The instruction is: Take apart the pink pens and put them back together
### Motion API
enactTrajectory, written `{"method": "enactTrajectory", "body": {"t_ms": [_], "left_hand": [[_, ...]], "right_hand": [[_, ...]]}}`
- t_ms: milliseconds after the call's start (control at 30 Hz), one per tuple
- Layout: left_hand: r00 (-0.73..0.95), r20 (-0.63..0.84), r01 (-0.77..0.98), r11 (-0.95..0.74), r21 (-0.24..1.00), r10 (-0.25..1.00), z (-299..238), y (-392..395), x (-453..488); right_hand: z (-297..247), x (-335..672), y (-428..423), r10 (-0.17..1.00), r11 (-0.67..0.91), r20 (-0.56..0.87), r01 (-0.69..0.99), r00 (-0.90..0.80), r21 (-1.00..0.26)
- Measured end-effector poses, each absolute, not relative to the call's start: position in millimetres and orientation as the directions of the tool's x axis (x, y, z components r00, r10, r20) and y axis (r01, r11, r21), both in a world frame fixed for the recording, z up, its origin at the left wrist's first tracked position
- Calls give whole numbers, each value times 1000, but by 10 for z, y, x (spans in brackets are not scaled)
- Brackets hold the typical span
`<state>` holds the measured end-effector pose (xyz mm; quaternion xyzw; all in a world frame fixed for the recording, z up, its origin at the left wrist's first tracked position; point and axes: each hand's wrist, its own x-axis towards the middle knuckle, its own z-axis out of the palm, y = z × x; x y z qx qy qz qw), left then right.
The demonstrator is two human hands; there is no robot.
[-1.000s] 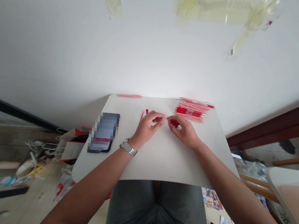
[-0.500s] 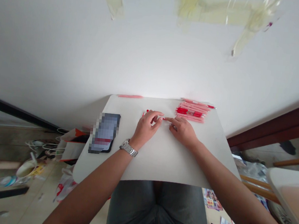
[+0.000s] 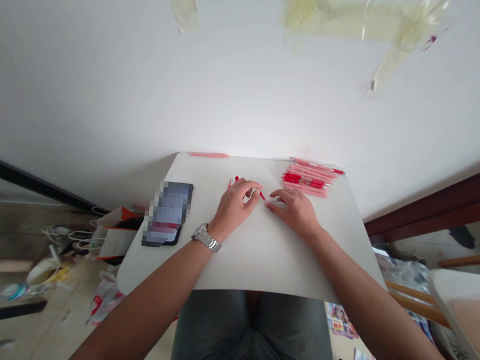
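A small red pen part (image 3: 263,196) sticks out from the thumb and curled fingertips of my left hand (image 3: 237,201), slanting down toward the right. My left hand is closed in a loose pinch around its end. Facing it across a narrow gap, my right hand (image 3: 296,211) pinches a clear pen barrel (image 3: 272,200) between thumb and forefinger, much of it hidden by the fingers. Behind my left hand, a red pen piece (image 3: 236,178) and a thin red piece (image 3: 229,184) lie on the white table (image 3: 253,255).
Pink and red pens (image 3: 308,178) lie in a stack at the table's back right. More pink pen pieces (image 3: 209,155) rest along the back edge by the wall (image 3: 240,89). A phone (image 3: 167,214) lies at the left. A white chair or stool (image 3: 450,285) stands at the right.
My right forefinger has drawn back to the right, away from the red pen part. That part now tilts downward from my left fingertips. My left hand has hardly moved.
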<state>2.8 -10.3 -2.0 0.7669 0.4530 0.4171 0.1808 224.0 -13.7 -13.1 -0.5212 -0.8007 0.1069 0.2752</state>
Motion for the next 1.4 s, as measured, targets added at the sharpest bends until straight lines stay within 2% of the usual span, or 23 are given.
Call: {"method": "enactTrajectory", "body": {"t_ms": [433, 633, 867, 1167, 1400], "left_hand": [[228, 469, 529, -513, 676, 853, -21, -87, 22], [222, 453, 505, -499, 704, 863, -9, -98, 26], [304, 448, 423, -541, 727, 841, 30, -136, 49], [353, 479, 296, -581, 758, 804, -21, -126, 76], [277, 441, 226, -504, 834, 854, 0, -116, 86]], "right_hand": [[-154, 2270, -129, 891, 433, 339, 792, -303, -430], [-96, 2272, -148, 898, 426, 367, 677, -241, -600], [-41, 2245, -187, 941, 337, 287, 513, -176, -789], [-6, 2231, -222, 956, 294, 244, 469, -166, -833], [-30, 2233, -224, 941, 337, 272, 449, -203, -828]]}}
